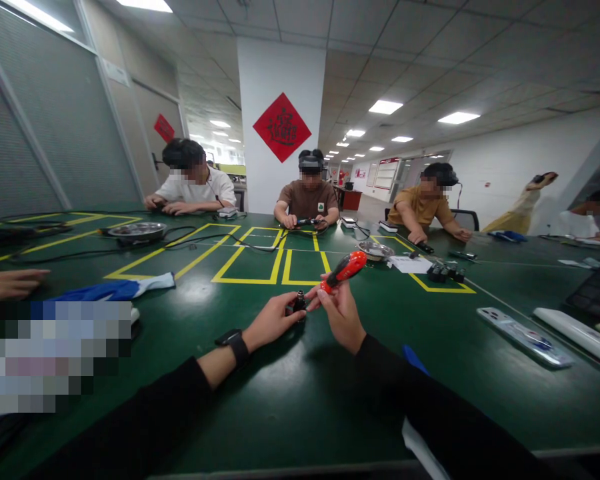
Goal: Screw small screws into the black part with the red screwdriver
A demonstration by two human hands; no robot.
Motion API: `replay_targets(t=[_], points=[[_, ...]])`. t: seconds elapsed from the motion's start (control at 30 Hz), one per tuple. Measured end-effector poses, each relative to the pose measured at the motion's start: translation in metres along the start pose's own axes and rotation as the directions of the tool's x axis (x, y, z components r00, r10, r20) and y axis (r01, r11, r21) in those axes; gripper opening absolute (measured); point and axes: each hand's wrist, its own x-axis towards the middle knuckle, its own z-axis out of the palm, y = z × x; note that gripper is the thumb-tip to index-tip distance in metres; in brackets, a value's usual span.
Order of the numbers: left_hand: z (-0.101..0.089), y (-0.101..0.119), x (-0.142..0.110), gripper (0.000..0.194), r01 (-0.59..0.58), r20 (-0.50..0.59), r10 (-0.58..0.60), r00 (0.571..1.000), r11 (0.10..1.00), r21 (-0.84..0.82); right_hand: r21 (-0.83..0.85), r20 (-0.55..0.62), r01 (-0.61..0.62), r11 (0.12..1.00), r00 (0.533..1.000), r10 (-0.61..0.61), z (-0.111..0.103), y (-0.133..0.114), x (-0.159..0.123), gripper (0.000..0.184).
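My left hand (274, 323), with a dark watch band on its wrist, grips a small black cylindrical part (299, 301) with a metallic top, upright just above or on the green table. A red-and-black screwdriver (346, 268) is held in my right hand (344, 315). Its handle points up and away to the right, and its red collar sits at my fingers. The screwdriver's tip is hidden or too small to make out. My two hands are close together, the right fingers near the black part.
Yellow tape outlines (245, 281) mark the green table (290, 413). A blue-and-white glove (125, 287) lies left, a phone (525, 337) right. Metal bowls (137, 231), cables and black parts (445, 273) lie farther off. Several people sit around; a person's hand (7, 285) rests at far left.
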Motion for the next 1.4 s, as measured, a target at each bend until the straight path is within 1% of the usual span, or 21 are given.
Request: replay_targets(t=[0.13,0.3,0.4,0.6,0.8,0.93,1.03,1.13,1.2,1.3,1.4], points=[[0.000,0.001,-0.001,0.020,-0.012,-0.009,0.013,1.000,1.000,0.012,0.032,-0.001,-0.036,0.999,0.999,0.036,0.001,-0.001,0.000,0.026],[-0.001,0.003,-0.002,0.020,-0.006,-0.015,0.006,1.000,1.000,0.029,0.117,0.037,-0.040,0.992,0.999,0.036,0.003,-0.008,0.000,0.040],[-0.002,0.005,-0.003,0.020,-0.004,-0.029,0.005,1.000,1.000,0.024,0.123,0.028,-0.043,0.991,0.999,0.040,0.005,-0.012,0.001,0.036],[-0.002,0.005,-0.005,0.017,0.000,-0.039,0.002,0.999,0.999,0.045,0.198,0.061,-0.111,0.974,0.993,0.101,0.003,-0.011,0.004,0.028],[-0.002,0.006,-0.004,0.015,-0.031,-0.037,0.033,0.999,0.998,0.053,0.241,0.101,-0.134,0.961,0.989,0.112,0.001,-0.014,0.003,0.032],[-0.001,0.005,-0.004,0.016,-0.020,-0.035,0.022,0.999,0.998,0.062,0.220,0.069,-0.117,0.969,0.992,0.104,0.002,-0.014,0.004,0.031],[0.000,0.005,-0.004,0.018,-0.006,-0.039,0.009,0.999,0.998,0.063,0.219,0.011,-0.104,0.970,0.994,0.104,0.005,-0.012,0.004,0.026],[0.000,0.005,-0.003,0.019,0.004,-0.039,-0.002,0.999,0.999,0.048,0.222,-0.050,-0.103,0.970,0.992,0.117,0.007,-0.011,0.005,0.028],[0.000,0.005,-0.002,0.019,0.007,-0.032,-0.005,0.999,0.999,0.038,0.239,-0.048,-0.105,0.965,0.992,0.120,0.007,-0.011,0.004,0.029],[0.000,0.005,-0.001,0.018,0.007,-0.027,-0.006,1.000,0.999,0.033,0.264,0.005,-0.120,0.957,0.992,0.123,0.006,-0.013,0.004,0.024],[0.002,0.005,-0.001,0.019,0.012,-0.026,-0.012,1.000,1.000,0.029,0.225,0.016,-0.119,0.967,0.993,0.118,0.006,-0.015,0.004,0.024]])
